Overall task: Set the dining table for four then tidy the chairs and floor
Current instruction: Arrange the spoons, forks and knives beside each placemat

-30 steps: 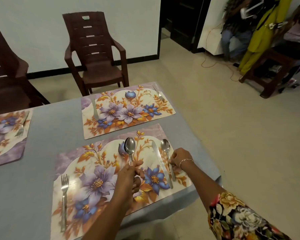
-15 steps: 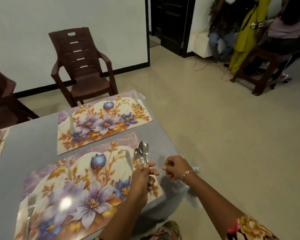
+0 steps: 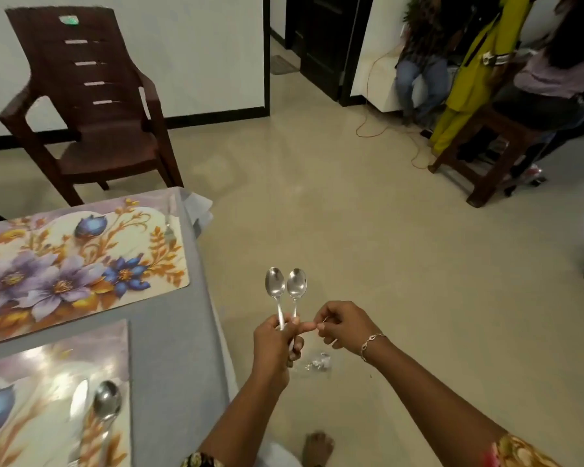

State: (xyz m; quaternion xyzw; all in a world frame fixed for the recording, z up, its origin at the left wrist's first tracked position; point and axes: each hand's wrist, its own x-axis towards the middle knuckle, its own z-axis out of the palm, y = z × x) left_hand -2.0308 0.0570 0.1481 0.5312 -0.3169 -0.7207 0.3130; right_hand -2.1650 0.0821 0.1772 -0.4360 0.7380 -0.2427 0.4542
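I've got the grey bench (image 3: pixel 172 358) at left, carrying a far placemat (image 3: pixel 64 264) and a near placemat (image 3: pixel 48 399), a gap between them.

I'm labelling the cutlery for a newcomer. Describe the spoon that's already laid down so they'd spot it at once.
Find the grey table on the left, then the floral placemat nearest the camera. The spoon lies on its right side beside a knife; unlike the two spoons gripped in the left hand, nobody holds it.

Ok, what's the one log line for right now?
left hand: holds two spoons upright, past the table edge | right hand: curled beside it, hold unclear | near placemat: laid spoon
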